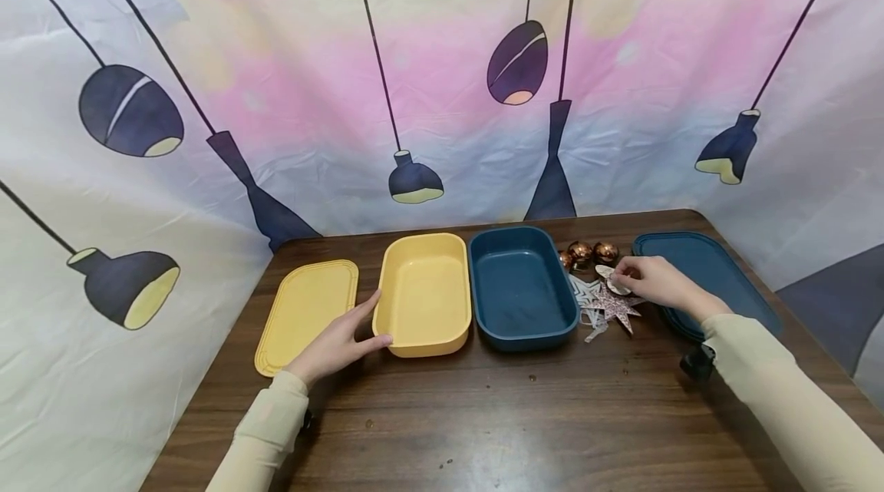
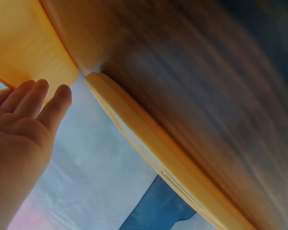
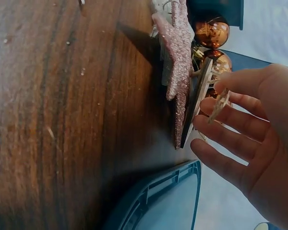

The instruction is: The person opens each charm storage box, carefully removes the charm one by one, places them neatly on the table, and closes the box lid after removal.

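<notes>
My left hand (image 1: 338, 346) rests its spread, fairly straight fingers against the left side of a yellow box (image 1: 424, 296); the left wrist view also shows the hand (image 2: 26, 124) by the box's wall (image 2: 33, 52). At the right, my right hand (image 1: 652, 281) pinches a flat, pale ornament (image 1: 613, 279) above a pile of decorations. The right wrist view shows thumb and finger on its beige twine (image 3: 220, 106), beside the thin wooden edge (image 3: 198, 105). A glittery pink star (image 1: 617, 306) and a silvery star (image 1: 585, 291) lie under it.
Several shiny copper balls (image 1: 580, 252) sit behind the stars. A dark blue box (image 1: 525, 292) stands next to the yellow one. The yellow lid (image 1: 307, 312) lies at the left, the blue lid (image 1: 718, 277) at the right. A printed cloth (image 1: 456, 123) hangs behind the wooden table (image 1: 497, 415).
</notes>
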Available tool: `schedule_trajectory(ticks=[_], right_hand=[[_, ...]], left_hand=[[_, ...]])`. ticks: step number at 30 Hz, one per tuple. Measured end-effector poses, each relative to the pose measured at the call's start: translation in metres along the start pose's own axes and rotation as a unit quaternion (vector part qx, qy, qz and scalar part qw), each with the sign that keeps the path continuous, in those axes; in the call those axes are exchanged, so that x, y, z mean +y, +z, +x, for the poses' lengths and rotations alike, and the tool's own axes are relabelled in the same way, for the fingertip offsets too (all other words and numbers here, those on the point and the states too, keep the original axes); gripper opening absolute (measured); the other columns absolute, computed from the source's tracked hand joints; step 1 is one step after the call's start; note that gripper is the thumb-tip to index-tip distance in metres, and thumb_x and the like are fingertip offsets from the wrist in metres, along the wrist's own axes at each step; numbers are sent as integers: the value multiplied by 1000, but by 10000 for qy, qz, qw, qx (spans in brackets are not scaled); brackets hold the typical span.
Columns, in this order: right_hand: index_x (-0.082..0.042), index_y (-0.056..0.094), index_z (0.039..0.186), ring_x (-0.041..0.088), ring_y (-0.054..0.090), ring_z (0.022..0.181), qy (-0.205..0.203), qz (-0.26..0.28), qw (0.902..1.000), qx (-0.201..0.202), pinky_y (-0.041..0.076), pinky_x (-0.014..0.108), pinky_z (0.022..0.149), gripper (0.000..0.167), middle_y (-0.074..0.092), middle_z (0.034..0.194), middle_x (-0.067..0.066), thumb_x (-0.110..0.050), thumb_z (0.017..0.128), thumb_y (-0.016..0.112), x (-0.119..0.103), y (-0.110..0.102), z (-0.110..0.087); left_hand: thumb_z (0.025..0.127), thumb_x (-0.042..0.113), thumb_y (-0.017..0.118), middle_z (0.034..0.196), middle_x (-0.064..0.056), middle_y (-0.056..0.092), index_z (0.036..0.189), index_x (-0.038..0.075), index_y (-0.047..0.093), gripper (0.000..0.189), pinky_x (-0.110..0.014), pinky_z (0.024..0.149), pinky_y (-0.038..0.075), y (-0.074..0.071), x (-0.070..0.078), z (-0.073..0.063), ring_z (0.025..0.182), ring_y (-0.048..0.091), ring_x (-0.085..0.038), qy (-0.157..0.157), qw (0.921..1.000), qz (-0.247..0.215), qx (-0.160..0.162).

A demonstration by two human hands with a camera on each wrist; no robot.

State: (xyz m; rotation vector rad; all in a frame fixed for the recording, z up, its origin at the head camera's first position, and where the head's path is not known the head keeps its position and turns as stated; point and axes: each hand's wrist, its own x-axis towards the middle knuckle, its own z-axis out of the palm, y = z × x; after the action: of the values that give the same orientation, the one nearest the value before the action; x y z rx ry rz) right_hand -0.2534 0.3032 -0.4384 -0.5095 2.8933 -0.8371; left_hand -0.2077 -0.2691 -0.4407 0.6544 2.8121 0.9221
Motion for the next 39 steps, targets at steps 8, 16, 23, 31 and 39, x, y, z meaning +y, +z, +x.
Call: schedule_trajectory(ticks=[8, 16, 23, 31, 39], right_hand=[[-6, 71, 114, 13, 65, 78, -277, -171, 9989, 336, 54, 40, 69, 23, 71, 99, 3, -24, 102, 63, -8, 2, 0], [-5, 71, 116, 20, 66, 86, -683, -72, 9921, 1045, 53, 47, 76, 25, 71, 103, 6, -25, 103, 61, -39, 3, 3], [-12, 69, 123, 20, 63, 94, -1020, 362, 9840, 1417, 52, 44, 77, 29, 66, 113, 3, -31, 104, 59, -80, 12, 10], [-12, 69, 124, 23, 64, 109, -1756, 772, 9713, 1407, 53, 48, 86, 28, 66, 124, 4, -28, 100, 66, -149, 45, 31], [-9, 67, 128, 21, 62, 118, -2581, 428, 9620, 778, 51, 40, 97, 31, 66, 128, 5, -22, 100, 66, -218, 88, 45]], left_hand=[[89, 62, 67, 164, -10, 27, 162, 14, 22, 98, -56, 114, 32, 0, -3, 2, 147, 31, -33, 26, 10000, 56, -27], [93, 55, 67, 164, -12, 26, 161, 8, 23, 93, -57, 114, 32, -9, -3, 1, 146, 32, -35, 176, 9996, 219, 35], [96, 53, 64, 161, -18, 31, 160, 8, 27, 87, -61, 113, 30, -27, -12, -7, 145, 31, -42, -24, 9987, 355, 368], [100, 48, 61, 160, -19, 32, 160, 11, 31, 77, -66, 109, 31, -56, -35, -26, 143, 31, -47, -502, 9947, 469, 765], [104, 38, 58, 150, -27, 44, 149, 1, 48, 60, -65, 103, 38, -83, -55, -48, 137, 39, -50, -555, 9856, 512, 1511]])
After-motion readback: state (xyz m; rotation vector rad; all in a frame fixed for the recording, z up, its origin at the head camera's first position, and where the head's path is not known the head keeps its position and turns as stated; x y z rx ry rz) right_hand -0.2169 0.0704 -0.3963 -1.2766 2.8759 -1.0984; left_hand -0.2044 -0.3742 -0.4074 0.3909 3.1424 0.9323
